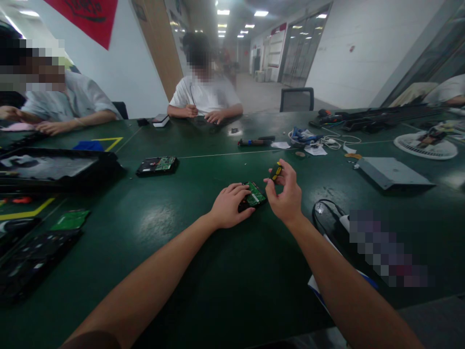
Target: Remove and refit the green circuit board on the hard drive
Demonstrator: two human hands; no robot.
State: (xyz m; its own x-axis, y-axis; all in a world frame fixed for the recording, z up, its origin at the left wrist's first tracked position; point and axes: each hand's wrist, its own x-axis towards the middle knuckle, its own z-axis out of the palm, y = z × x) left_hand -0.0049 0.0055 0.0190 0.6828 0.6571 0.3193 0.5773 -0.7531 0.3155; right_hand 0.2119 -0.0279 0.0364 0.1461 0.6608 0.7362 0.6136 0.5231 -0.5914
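Observation:
A hard drive (255, 195) with a green circuit board facing up lies on the dark green table. My left hand (229, 206) rests across its left part, fingers over the top and thumb along the near edge, hiding much of it. Just right of the drive, my right hand (287, 196) is raised, its fingers closed round a screwdriver (276, 171) with a black and yellow handle. The tool's shaft and tip cannot be made out. Another hard drive (157, 166), board up, lies farther off to the left.
A large black casing (54, 167) and a green circuit board (70, 219) lie left. Toward the right are a grey metal plate (395, 173), a black cable (316, 213) and a white round grille (425, 148). A person (205, 92) sits opposite; another (76, 94) sits left.

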